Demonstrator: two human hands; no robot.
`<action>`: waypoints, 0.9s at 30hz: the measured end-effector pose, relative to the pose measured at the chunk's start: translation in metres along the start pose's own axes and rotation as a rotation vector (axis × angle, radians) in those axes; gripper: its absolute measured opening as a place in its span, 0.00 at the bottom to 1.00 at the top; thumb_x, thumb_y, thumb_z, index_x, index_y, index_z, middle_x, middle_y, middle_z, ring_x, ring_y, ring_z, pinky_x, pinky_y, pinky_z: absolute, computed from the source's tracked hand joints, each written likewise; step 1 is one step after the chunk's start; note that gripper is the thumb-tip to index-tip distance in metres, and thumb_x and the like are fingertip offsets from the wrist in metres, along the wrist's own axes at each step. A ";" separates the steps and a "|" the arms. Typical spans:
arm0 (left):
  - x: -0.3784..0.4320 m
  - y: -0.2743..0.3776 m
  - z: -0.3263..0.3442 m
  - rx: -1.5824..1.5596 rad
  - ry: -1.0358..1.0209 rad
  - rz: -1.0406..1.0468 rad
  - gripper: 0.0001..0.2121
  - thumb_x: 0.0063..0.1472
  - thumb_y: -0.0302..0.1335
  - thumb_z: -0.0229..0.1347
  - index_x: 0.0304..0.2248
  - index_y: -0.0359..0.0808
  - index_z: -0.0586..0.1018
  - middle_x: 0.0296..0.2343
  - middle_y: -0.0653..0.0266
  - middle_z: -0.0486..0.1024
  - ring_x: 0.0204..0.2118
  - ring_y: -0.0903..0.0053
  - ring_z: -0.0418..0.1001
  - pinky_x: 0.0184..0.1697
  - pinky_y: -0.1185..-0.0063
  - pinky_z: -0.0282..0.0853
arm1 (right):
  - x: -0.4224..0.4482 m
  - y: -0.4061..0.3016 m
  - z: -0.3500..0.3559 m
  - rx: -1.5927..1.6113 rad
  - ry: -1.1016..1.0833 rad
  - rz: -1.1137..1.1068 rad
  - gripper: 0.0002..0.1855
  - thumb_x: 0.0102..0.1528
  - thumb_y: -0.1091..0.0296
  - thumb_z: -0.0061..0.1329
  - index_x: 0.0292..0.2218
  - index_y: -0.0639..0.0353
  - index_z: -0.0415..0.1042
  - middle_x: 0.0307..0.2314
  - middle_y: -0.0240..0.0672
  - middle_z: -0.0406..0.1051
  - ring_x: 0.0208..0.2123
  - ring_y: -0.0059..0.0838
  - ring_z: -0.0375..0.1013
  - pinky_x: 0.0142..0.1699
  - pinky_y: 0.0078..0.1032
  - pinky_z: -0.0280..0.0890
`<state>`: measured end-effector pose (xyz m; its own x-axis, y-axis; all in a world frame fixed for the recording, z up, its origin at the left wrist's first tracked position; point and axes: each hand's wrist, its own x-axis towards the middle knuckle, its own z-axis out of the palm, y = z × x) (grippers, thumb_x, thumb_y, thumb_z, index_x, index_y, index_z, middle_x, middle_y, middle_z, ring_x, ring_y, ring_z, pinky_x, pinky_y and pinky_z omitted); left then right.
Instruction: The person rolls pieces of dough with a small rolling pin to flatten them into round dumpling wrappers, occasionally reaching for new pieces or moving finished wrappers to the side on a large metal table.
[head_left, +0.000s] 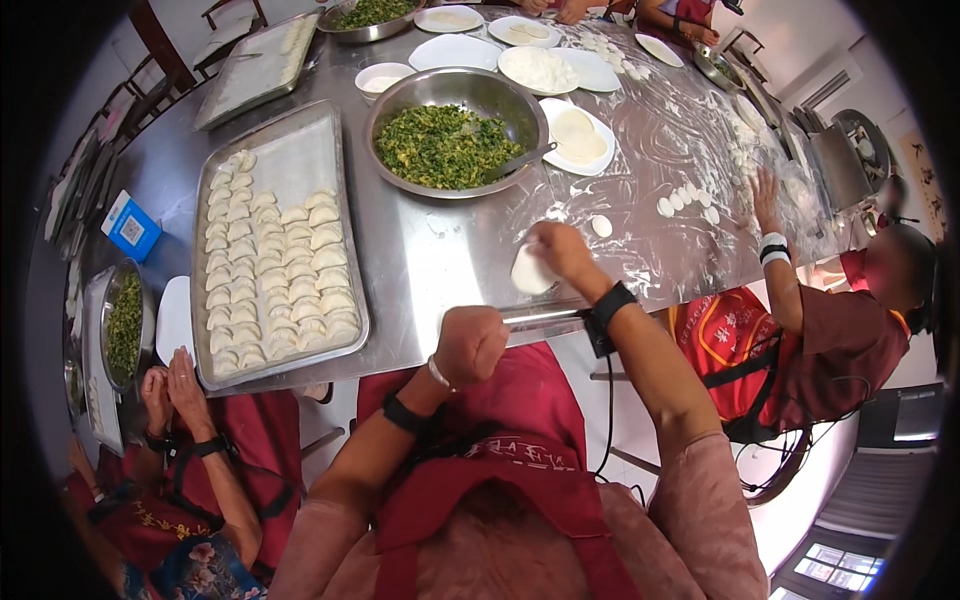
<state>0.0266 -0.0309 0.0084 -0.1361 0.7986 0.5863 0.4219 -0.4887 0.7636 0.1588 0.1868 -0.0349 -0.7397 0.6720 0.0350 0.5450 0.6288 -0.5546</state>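
My right hand, slightly blurred, pinches the upper edge of a round, flat dough wrapper at the table's front. My left hand is curled into a fist over the table edge, knuckles up; whether anything is inside it is hidden. Beyond my right hand lies a small flattened dough disc. Ahead stands a steel bowl of chopped green and yellow filling, with a metal utensil resting in it. Left of the bowl, a metal tray carries rows of folded dumplings.
A white plate of wrappers sits beside the bowl, near a plate of flour. Several dough pieces lie on the floured steel table. At right, a co-worker's hand touches dough; at left, another person's hands are together.
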 end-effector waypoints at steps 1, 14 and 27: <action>-0.003 0.003 0.001 -0.006 0.004 -0.004 0.12 0.51 0.21 0.50 0.13 0.34 0.62 0.10 0.56 0.59 0.11 0.61 0.59 0.16 0.69 0.53 | -0.001 0.013 -0.009 -0.014 0.073 0.080 0.10 0.46 0.65 0.54 0.30 0.60 0.73 0.26 0.47 0.73 0.31 0.48 0.73 0.37 0.37 0.67; -0.002 0.002 0.003 -0.006 0.085 -0.003 0.12 0.51 0.20 0.50 0.13 0.34 0.62 0.10 0.57 0.58 0.11 0.62 0.58 0.15 0.69 0.52 | -0.027 -0.025 -0.006 0.376 -0.102 0.434 0.11 0.46 0.65 0.55 0.31 0.61 0.75 0.27 0.46 0.74 0.30 0.46 0.74 0.38 0.36 0.67; 0.045 -0.056 0.003 -0.105 0.243 -0.097 0.13 0.56 0.24 0.47 0.15 0.32 0.66 0.10 0.61 0.62 0.11 0.74 0.61 0.16 0.76 0.56 | -0.007 -0.019 0.000 0.060 -0.124 0.062 0.09 0.48 0.67 0.54 0.32 0.61 0.74 0.28 0.45 0.74 0.34 0.46 0.73 0.41 0.35 0.66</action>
<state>0.0002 0.0331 -0.0087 -0.3877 0.7419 0.5471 0.3029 -0.4580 0.8358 0.1544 0.1702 -0.0244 -0.7502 0.6533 -0.1016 0.5694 0.5602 -0.6017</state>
